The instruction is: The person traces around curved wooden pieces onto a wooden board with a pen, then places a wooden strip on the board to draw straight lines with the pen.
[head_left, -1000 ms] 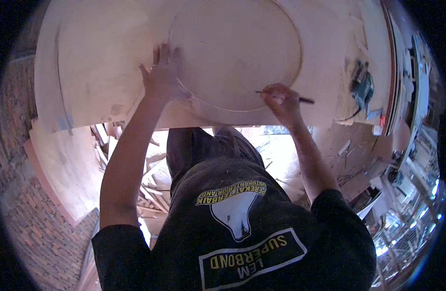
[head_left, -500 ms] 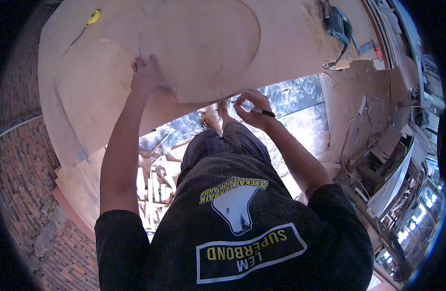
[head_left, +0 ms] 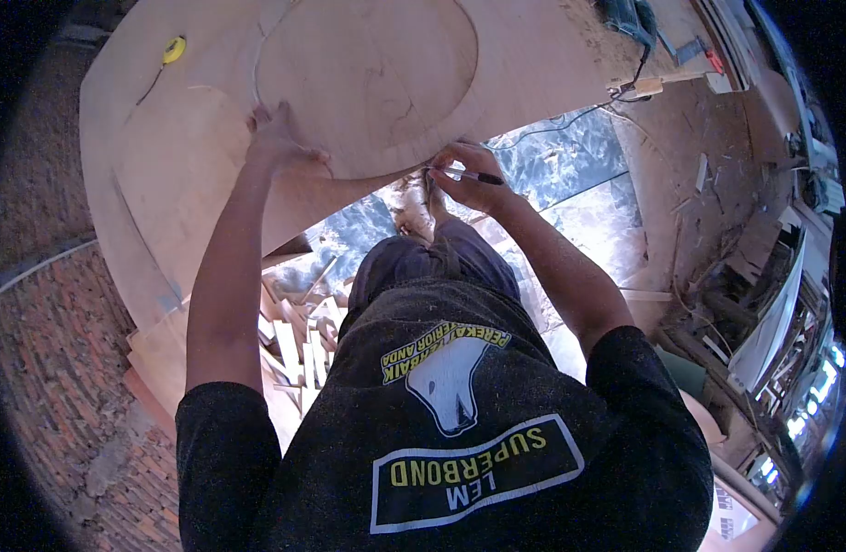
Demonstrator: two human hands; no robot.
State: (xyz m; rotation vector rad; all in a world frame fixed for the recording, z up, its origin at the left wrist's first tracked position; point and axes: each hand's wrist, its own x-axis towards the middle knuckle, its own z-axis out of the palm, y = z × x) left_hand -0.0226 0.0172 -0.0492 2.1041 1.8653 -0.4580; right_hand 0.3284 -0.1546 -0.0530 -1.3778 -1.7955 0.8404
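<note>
Wooden board [head_left: 552,69] spans the top of the head view, a round panel [head_left: 377,78] on it near twelve o'clock. Between ten and eleven, the left hand [head_left: 280,145] rests at the panel's rim, fingers somewhat apart. Near one o'clock, the right hand [head_left: 467,175] has its fingers closed on a pen [head_left: 480,177]. Farther out lie a yellow tape measure [head_left: 174,50], toward ten-thirty, and a power tool [head_left: 628,18], toward one.

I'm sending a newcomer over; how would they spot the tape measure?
Find the large wooden board. Look past the left hand, left of the round panel. The tape measure is the only bright yellow thing there, a thin strip trailing from it.
</note>
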